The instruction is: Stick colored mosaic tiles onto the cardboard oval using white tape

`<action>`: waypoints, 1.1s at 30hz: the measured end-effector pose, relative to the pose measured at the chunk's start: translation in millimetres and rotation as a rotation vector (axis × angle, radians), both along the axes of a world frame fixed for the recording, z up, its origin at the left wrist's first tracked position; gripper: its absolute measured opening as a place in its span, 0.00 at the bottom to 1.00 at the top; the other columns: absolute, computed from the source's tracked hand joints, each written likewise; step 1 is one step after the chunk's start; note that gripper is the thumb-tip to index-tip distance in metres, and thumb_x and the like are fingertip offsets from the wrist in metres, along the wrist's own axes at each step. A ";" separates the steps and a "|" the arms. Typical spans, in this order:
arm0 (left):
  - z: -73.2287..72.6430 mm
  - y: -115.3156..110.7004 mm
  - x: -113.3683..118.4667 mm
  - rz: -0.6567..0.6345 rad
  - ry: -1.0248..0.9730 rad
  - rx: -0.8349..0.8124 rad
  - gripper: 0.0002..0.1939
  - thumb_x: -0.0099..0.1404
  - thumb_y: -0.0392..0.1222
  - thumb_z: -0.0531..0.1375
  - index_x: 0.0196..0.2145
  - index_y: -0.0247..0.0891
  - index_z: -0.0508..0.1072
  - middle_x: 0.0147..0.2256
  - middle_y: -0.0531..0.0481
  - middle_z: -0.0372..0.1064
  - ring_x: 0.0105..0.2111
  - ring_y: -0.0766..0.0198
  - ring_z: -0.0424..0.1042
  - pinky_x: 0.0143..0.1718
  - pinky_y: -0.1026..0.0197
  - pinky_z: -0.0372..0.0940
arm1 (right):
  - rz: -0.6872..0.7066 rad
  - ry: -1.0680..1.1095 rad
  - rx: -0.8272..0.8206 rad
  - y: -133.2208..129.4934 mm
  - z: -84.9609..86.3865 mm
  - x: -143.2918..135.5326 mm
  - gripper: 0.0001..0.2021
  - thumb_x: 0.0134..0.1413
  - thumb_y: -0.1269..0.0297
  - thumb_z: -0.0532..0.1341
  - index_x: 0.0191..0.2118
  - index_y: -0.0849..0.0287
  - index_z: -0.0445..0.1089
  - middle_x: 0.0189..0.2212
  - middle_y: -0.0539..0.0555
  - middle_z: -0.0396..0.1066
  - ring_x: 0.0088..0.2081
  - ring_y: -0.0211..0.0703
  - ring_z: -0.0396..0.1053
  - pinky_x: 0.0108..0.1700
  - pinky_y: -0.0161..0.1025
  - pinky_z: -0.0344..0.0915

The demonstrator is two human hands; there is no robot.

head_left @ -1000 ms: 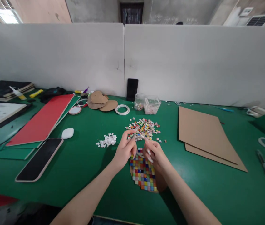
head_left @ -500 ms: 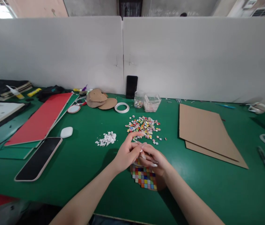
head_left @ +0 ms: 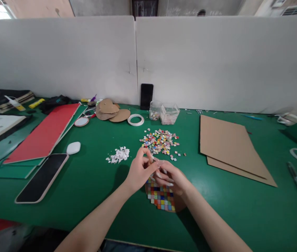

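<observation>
My left hand point(head_left: 141, 170) and my right hand point(head_left: 171, 176) meet over the table, fingertips pressed together in a pinch. Whatever they hold is too small and too covered by fingers to name. Directly below them lies a round cardboard disc point(head_left: 180, 204), partly covered with rows of colourful square mosaic tiles point(head_left: 161, 201); the hands hide its far part. Just beyond my fingers spreads a pile of loose mosaic tiles point(head_left: 161, 140). To the left of it is a small heap of white paper scraps point(head_left: 118, 155).
At the back stand a plastic cup point(head_left: 155, 110), a clear box point(head_left: 169, 114) and a phone point(head_left: 146, 96) against the partition point(head_left: 216, 63). Cardboard sheets point(head_left: 227, 145) lie to the right. A larger phone point(head_left: 42, 178), an earbud case point(head_left: 73, 147) and a red board point(head_left: 44, 133) lie left.
My left index finger has curled in from its stretched position, and the fingertips have shifted slightly against each other. The tiled disc stays in place, and the view has moved a little.
</observation>
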State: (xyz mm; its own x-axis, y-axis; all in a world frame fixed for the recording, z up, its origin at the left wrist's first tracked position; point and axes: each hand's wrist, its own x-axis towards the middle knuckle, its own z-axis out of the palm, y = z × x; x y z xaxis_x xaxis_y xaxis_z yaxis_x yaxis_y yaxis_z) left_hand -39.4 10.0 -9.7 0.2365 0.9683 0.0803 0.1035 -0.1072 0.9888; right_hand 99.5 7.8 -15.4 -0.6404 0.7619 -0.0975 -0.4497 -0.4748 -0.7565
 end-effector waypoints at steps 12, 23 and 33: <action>4.8 -1.3 -9.2 -0.221 0.605 0.422 0.02 0.62 0.39 0.49 0.32 0.39 0.58 0.20 0.58 0.58 0.18 0.70 0.59 0.21 0.68 0.50 | -0.354 -0.207 -0.112 -1.2 -3.6 0.2 0.15 0.47 0.55 0.63 0.24 0.59 0.60 0.13 0.40 0.46 0.15 0.27 0.40 0.18 0.30 0.38; 0.2 4.3 -7.4 -0.193 0.819 0.596 0.07 0.62 0.38 0.45 0.28 0.39 0.59 0.20 0.54 0.60 0.20 0.65 0.62 0.21 0.65 0.49 | -0.373 -0.336 0.061 -0.8 1.9 -3.7 0.20 0.45 0.48 0.61 0.21 0.58 0.56 0.16 0.43 0.46 0.19 0.31 0.41 0.20 0.32 0.40; 2.3 2.3 -9.8 -0.246 0.689 0.383 0.03 0.62 0.36 0.46 0.30 0.39 0.57 0.20 0.57 0.55 0.18 0.68 0.57 0.21 0.66 0.47 | -0.343 -0.308 0.057 -1.0 3.1 -3.9 0.19 0.50 0.52 0.60 0.20 0.58 0.54 0.15 0.42 0.45 0.19 0.31 0.40 0.20 0.32 0.39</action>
State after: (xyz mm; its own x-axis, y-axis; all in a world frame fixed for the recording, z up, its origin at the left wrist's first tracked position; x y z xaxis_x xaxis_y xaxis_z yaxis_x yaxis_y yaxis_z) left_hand -49.3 12.3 -7.5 0.5554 0.8173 0.1536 0.6028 -0.5229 0.6027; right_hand 95.6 6.8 -12.3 -0.2982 0.9343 -0.1954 -0.3235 -0.2915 -0.9002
